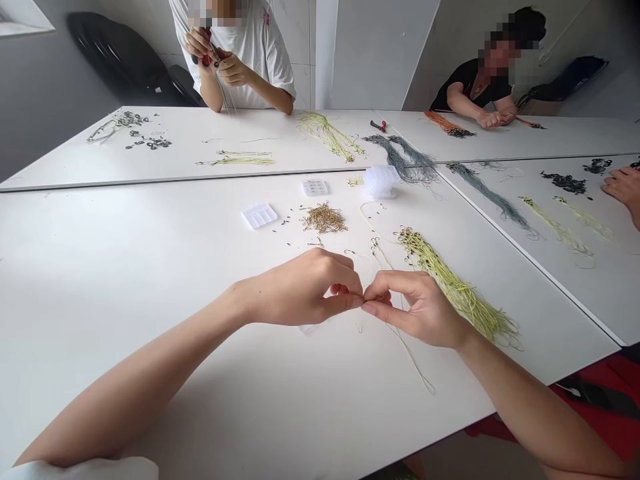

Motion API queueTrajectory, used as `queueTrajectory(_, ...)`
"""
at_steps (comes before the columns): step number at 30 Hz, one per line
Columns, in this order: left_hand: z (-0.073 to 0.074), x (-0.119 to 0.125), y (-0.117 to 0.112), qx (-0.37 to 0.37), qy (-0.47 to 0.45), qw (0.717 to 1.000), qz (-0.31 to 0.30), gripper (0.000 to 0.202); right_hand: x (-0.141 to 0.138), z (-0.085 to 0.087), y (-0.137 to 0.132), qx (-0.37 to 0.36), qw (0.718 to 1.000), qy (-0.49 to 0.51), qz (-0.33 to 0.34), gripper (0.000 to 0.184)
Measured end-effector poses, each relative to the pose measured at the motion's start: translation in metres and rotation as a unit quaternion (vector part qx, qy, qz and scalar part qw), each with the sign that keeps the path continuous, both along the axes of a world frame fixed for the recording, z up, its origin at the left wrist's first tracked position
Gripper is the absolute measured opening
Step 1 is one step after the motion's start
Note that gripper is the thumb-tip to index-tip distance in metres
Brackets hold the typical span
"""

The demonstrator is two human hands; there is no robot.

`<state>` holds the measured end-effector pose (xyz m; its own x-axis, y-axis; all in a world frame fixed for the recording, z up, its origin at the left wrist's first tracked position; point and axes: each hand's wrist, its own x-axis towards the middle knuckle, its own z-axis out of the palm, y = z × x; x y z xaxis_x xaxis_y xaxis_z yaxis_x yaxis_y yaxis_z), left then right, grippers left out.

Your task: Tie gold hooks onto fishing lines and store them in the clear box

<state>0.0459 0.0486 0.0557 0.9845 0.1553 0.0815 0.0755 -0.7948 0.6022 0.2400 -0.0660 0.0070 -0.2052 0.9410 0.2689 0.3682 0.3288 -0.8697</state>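
My left hand (320,288) and my right hand (417,303) meet fingertip to fingertip above the white table. Both are closed in a pinch on a thin pale fishing line (359,325), with a short end hanging below; the tiny part between the fingertips is hidden. Beside and partly beneath my right hand lies a yellow-green line (411,360) with a loop at its near end and a dark hook at the far end. A thick bundle of yellow-green lines (463,293) rests right of it. Beyond my hands sits a heap of gold fishing hooks (324,219).
Small clear plastic boxes (260,216) and a stack of clear boxes (381,181) stand behind the hooks. Grey-green line bundles (405,160) lie farther back. Across the table, a person in white (240,60) holds pliers; another in black (475,90) works by orange lines (447,124).
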Motion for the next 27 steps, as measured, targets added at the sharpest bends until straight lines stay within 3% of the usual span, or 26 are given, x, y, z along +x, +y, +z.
queueTrajectory(7, -0.0022, 0.0028, -0.0054, -0.037, -0.038, 0.997, -0.064, 0.015, 0.0013, 0.0024, -0.0053, 0.015, 0.998, 0.014, 0.056, 0.014)
queueTrajectory(27, 0.0028, 0.0034, -0.0095, -0.077, -0.032, 0.992, -0.099, 0.018, 0.0041, -0.0032, -0.0046, -0.064, 0.986, 0.107, 0.115, 0.013)
